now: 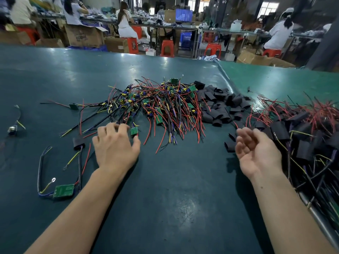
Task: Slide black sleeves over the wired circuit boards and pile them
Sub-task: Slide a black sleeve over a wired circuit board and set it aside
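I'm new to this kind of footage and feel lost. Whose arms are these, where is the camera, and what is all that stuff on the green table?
There is no machine here: a person wears a camera on the head, looking down at their own hands. The left hand reaches palm down to a small green circuit board at the near edge of a tangle of wired boards; whether it already grips it is unclear. The right hand is open, palm up, holding nothing. Behind it lie loose black sleeves, and at the far right a pile of boards already sleeved. All this rests on a green table.
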`<control>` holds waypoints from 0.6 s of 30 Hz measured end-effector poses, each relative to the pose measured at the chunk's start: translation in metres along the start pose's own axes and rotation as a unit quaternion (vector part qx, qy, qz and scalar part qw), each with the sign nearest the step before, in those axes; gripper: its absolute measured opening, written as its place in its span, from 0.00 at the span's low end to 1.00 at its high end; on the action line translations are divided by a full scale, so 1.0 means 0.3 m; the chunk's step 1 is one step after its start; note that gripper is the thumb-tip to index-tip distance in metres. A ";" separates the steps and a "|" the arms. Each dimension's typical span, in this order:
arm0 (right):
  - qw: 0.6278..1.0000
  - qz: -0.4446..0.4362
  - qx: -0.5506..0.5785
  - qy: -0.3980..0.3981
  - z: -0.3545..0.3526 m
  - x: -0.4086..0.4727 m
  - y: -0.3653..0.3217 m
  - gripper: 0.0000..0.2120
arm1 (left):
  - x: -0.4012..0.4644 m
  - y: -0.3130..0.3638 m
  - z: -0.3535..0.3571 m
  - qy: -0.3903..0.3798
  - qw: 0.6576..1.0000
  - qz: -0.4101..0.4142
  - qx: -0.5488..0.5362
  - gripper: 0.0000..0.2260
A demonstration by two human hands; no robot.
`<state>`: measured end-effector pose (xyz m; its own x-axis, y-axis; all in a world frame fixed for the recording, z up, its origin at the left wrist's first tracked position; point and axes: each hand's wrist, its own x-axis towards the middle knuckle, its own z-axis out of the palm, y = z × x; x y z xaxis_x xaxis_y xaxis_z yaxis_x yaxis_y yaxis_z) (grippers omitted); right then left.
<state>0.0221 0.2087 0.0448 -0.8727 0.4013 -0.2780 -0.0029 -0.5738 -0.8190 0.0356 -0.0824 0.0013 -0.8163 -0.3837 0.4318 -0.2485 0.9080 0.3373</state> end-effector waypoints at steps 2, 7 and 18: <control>0.998 -0.027 -0.052 -0.003 0.015 -0.005 0.022 0.07 | 0.003 -0.002 0.009 -0.031 0.999 -0.011 0.016 0.16; 0.988 -0.099 -0.111 0.032 0.021 0.012 0.049 0.02 | 0.010 0.010 0.020 -0.024 1.000 -0.007 0.012 0.18; 0.985 -0.069 -0.157 -0.030 0.028 -0.001 0.070 0.02 | -0.009 0.044 -0.018 0.094 0.993 0.011 -0.075 0.11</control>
<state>0.0182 0.1906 0.0318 -0.9019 0.4115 -0.1315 0.0204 -0.2634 -0.9645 0.0372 -0.0702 0.0091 -0.7047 -0.4020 0.5847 -0.1403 0.8867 0.4406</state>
